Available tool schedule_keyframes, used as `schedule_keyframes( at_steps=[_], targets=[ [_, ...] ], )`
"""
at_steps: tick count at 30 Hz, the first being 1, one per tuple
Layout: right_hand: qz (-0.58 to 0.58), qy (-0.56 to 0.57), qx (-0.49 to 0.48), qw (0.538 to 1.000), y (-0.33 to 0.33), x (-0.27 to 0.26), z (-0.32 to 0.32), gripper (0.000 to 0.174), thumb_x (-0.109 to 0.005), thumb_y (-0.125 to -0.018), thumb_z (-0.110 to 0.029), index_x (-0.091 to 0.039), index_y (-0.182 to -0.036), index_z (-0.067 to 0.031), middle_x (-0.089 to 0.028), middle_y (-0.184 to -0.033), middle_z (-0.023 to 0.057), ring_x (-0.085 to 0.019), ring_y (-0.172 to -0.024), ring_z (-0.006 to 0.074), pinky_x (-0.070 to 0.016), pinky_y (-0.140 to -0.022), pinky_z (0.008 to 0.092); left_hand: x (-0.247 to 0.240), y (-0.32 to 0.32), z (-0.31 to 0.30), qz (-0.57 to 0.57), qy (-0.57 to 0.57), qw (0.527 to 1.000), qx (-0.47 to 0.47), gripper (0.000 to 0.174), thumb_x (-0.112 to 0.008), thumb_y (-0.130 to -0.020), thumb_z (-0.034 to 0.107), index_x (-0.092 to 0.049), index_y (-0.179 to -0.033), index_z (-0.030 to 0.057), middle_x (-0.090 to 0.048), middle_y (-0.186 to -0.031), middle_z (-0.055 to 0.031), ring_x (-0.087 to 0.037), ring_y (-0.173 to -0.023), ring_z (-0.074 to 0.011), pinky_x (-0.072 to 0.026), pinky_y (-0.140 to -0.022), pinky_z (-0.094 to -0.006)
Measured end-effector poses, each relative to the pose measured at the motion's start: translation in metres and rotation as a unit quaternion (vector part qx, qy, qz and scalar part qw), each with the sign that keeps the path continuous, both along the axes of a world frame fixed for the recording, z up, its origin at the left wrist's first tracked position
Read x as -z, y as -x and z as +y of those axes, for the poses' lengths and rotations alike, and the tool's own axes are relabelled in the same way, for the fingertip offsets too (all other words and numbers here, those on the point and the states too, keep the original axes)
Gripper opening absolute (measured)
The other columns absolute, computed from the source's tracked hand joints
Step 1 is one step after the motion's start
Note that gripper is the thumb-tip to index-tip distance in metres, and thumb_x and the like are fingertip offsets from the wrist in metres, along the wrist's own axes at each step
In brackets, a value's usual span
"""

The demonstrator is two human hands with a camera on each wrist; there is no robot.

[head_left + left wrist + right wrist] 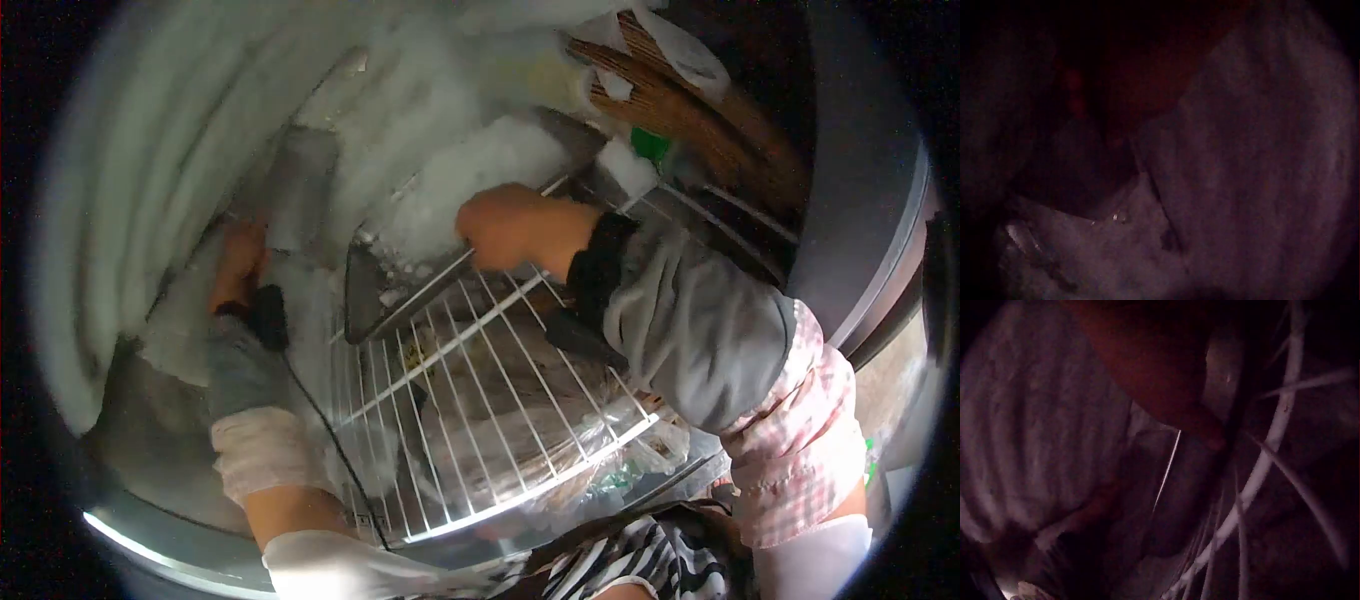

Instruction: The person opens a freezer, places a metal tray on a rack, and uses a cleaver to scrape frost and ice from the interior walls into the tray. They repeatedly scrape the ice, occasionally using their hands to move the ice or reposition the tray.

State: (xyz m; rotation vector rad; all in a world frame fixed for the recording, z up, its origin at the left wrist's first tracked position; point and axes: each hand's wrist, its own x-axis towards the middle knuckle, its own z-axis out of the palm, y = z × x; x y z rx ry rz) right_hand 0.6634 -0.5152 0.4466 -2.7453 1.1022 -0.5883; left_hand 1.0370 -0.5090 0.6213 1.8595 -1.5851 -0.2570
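Observation:
Inside a frost-lined chest, my right hand grips the near rim of a dark tray heaped with loose white frost. Its thumb lies along the dark edge in the right wrist view. Under that hand runs a white wire rack. Farther left, my left hand is at the lower left of a flat grey panel, close to the frosted wall. That hand is blurred in the head view and very dark in the left wrist view; I cannot tell how its fingers lie.
Ridged frost covers the left wall. Brown corrugated cardboard and a green item sit at the upper right. Clear plastic wrapping lies below the rack. A black cord hangs from the left wrist across the rack's side.

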Motion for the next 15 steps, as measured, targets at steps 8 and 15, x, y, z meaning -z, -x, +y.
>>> schedule_keyframes(
  at_steps=[8, 15],
  targets=[
    [-0.033, 0.042, -0.012, 0.999, 0.003, 0.008, -0.003, 0.026, -0.066, -0.066, -0.025, -0.066, -0.083, -0.0053, -0.064, -0.084, 0.0146, -0.061, -0.082, 0.0354, -0.0476, -0.071, 0.0459, 0.026, -0.066, -0.086, -0.722, 0.206, 0.652, 0.104, 0.028, -0.044, -0.087, 0.019, -0.058, -0.107, 0.0049, -0.06, -0.087, -0.0161, -0.059, -0.072, -0.0292, -0.0451, -0.064, -0.0444],
    [-0.008, 0.034, -0.015, 0.999, -0.007, 0.01, -0.016, 0.026, -0.066, -0.065, -0.026, -0.066, -0.083, -0.0067, -0.064, -0.085, 0.015, -0.061, -0.082, 0.0348, -0.0474, -0.071, 0.0455, 0.0, -0.078, 0.001, -0.701, 0.113, 0.7, 0.077, 0.031, -0.044, -0.083, 0.013, -0.059, -0.109, 0.0051, -0.061, -0.09, -0.018, -0.059, -0.079, -0.0338, -0.0454, -0.071, -0.0452]
  ],
)
